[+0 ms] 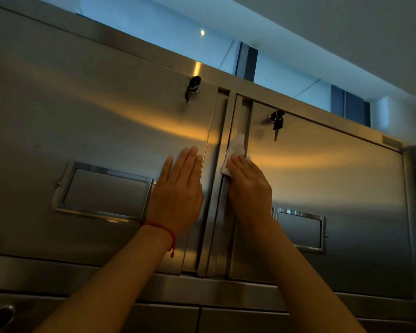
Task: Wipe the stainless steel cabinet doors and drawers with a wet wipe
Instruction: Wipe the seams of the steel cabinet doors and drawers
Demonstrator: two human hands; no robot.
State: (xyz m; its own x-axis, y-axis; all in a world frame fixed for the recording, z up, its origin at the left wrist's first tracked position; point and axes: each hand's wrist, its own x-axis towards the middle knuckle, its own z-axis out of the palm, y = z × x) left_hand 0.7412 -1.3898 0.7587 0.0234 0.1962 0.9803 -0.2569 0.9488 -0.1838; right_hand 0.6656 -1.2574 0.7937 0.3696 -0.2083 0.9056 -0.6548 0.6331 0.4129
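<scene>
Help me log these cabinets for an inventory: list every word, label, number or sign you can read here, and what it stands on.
No readable text anywhere.
Left label holder on the left door: blank, no writing shows.
Right label holder on the right door: blank too.
Small plate at the right door's top corner: too small and blurred to read.
Keys: no legible markings.

Two bare forearms, without sleeves, reach up from the bottom edge. The left hand [178,188] carries a thin red string bracelet [162,230] at the wrist, a short knotted tail dangling from it. The right hand [249,188] shows no ring, watch or band; both hands are ungloved.
</scene>
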